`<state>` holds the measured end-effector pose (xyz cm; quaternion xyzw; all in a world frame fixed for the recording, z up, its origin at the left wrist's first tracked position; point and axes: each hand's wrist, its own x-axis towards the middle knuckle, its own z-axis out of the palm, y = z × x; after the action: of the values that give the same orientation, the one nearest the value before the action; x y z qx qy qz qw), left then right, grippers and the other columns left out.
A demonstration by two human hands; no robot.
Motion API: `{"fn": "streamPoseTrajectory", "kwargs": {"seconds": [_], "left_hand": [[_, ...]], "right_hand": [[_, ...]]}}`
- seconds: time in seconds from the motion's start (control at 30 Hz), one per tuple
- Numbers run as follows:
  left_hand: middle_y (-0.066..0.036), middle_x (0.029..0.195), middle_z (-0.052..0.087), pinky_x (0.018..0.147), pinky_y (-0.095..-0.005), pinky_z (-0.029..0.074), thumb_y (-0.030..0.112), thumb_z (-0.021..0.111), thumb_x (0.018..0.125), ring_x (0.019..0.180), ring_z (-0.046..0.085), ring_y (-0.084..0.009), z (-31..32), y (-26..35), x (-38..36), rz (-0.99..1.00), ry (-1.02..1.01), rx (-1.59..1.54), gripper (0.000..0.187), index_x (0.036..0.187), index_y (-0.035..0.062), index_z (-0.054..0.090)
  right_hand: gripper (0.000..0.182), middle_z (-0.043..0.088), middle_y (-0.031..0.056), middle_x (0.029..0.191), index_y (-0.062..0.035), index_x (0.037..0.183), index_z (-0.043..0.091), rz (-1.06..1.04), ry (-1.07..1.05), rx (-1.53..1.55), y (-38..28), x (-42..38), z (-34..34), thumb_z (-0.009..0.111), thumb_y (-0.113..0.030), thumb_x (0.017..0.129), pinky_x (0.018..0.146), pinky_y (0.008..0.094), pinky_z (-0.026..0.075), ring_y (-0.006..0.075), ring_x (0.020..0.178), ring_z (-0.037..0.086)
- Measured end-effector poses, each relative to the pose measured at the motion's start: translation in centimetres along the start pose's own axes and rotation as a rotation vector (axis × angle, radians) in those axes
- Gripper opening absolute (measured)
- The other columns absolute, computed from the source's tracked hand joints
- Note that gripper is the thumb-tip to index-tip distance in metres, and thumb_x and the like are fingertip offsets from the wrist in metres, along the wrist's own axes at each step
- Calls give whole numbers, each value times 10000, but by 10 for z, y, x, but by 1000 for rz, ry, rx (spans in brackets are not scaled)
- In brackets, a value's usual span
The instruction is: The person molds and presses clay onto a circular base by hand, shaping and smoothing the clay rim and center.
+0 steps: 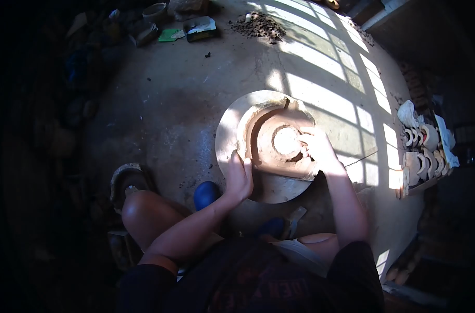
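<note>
A round pale wheel or board (230,125) lies on the floor in front of me. On it stands a clay-brown mould (245,128) with a raised curved wall and a round pale centre (287,142). My left hand (239,175) rests upright against the mould's near left side, fingers extended and holding nothing. My right hand (316,148) reaches over the right side of the mould, its fingers bent down at the clay beside the centre. Small lumps lie under those fingertips; whether they are gripped is hard to see.
A curved mould piece (117,180) lies by my left knee. At the right, a crate (404,182) holds several curved pieces. Crumbled clay (263,27), a dark box (200,30) and a green item (169,35) are at the far side. A blue shoe (206,195) is near the wheel.
</note>
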<state>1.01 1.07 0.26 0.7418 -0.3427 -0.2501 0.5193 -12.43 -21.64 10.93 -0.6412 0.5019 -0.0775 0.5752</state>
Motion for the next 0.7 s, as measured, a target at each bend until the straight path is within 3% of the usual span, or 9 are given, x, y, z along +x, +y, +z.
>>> {"fn": "streamPoseTrajectory", "kwargs": {"seconds": [0.13,0.23,0.33,0.43,0.53,0.63,0.7], "left_hand": [[-335,1298,481,1055,-539,396,175,477,1061,1199,500,-487,9,1,-10,-57,7,-7,450,1412,-88,378],[-334,1311,474,1070,-534,389,189,465,1073,1220,491,-488,10,1,-12,-80,9,-21,461,1433,-81,367],[-337,1322,467,1084,-531,382,198,457,1078,1236,484,-494,10,-1,-11,-67,16,-33,477,1450,-82,354],[-340,1347,452,1089,-532,380,205,452,1079,1243,479,-499,14,-7,-10,-48,39,-27,496,1463,-88,338],[-345,1346,463,1087,-538,380,201,462,1069,1241,480,-503,14,-15,-6,8,74,-11,507,1459,-100,343],[-339,1305,510,1069,-540,398,183,481,1051,1212,507,-505,8,-22,5,58,59,-44,468,1421,-94,403],[-328,1269,545,1048,-538,419,173,496,1040,1182,534,-503,-1,-16,13,50,34,-72,427,1383,-79,457]], "right_hand": [[352,689,95,846,72,1251,649,0,-59,-44,-15,-11,16,656,-109,949,531,265,514,115,615,612],[485,714,117,983,43,1412,579,-324,5,-199,26,24,23,649,-111,958,622,252,550,114,764,657],[556,700,121,1128,33,1500,494,-199,-83,-94,12,17,28,624,-93,974,725,247,565,117,889,666],[535,666,113,1217,47,1501,480,-51,-172,-172,-8,18,30,595,-74,993,728,249,569,118,894,662],[470,694,86,1058,40,1462,526,-182,-288,24,-1,27,32,574,-75,1008,615,238,533,92,792,638],[352,677,47,864,10,1344,628,43,-593,213,-12,22,28,589,-101,1012,550,232,473,66,670,587],[267,647,28,779,1,1240,680,-71,-316,2,-33,-1,48,601,-96,1003,549,229,450,56,614,546]]}}
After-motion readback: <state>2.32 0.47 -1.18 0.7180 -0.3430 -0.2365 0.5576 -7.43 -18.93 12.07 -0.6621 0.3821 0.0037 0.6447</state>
